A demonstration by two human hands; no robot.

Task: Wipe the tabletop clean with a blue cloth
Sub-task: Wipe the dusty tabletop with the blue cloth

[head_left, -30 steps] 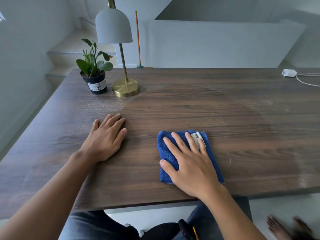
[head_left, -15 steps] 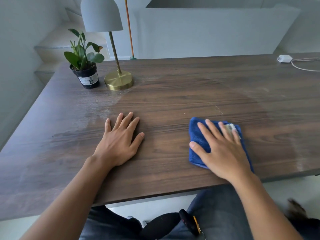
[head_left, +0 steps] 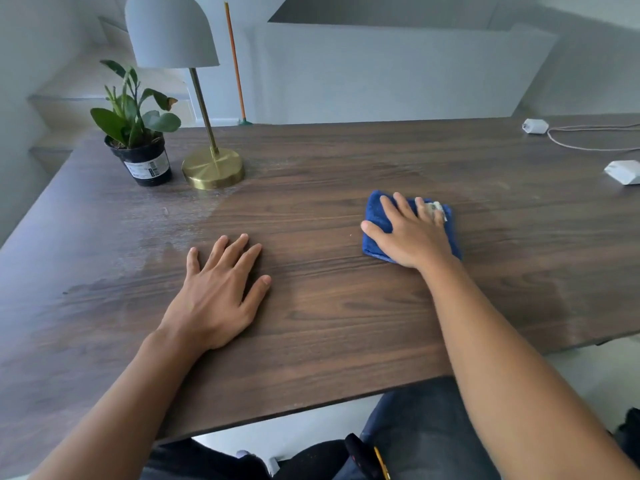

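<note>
A folded blue cloth point(head_left: 375, 216) with a white label lies on the dark wooden tabletop point(head_left: 346, 306), right of centre. My right hand point(head_left: 412, 233) presses flat on top of it, fingers spread and pointing away from me. My left hand point(head_left: 218, 296) rests palm down on the bare wood nearer the front edge, fingers apart, holding nothing. A pale dusty film covers the tabletop at the left, around the lamp base and toward my left hand; the wood under and around the cloth looks darker.
At the back left stand a potted plant point(head_left: 143, 161) and a lamp with a brass base point(head_left: 213, 168). Two white chargers point(head_left: 535, 126) point(head_left: 623, 172) and a cable point(head_left: 588, 147) lie at the right. A broom handle point(head_left: 235, 64) leans against the wall behind.
My right hand has slid the cloth to the right and away from me, from near the front edge toward the table's middle. My left hand stays flat on the wood.
</note>
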